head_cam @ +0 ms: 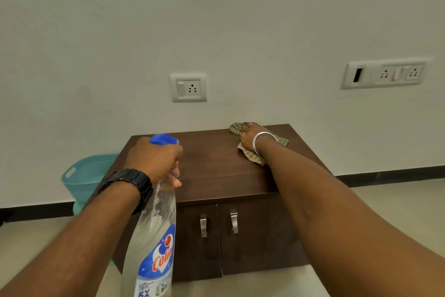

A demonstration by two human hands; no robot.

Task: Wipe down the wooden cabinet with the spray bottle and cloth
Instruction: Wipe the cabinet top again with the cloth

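A low dark wooden cabinet (216, 166) with two doors and metal handles stands against the wall. My left hand (154, 157) grips the neck of a clear spray bottle (156, 231) with a blue trigger head, held over the cabinet's front left part. My right hand (249, 139) presses flat on a checked green-beige cloth (238, 128) at the back right of the cabinet top. The cloth shows on both sides of the hand.
A teal plastic basket (81, 176) sits on the floor left of the cabinet. Two socket plates, one above the cabinet (189, 87) and one at the right (385, 73), are on the wall. Pale floor tiles surround the cabinet.
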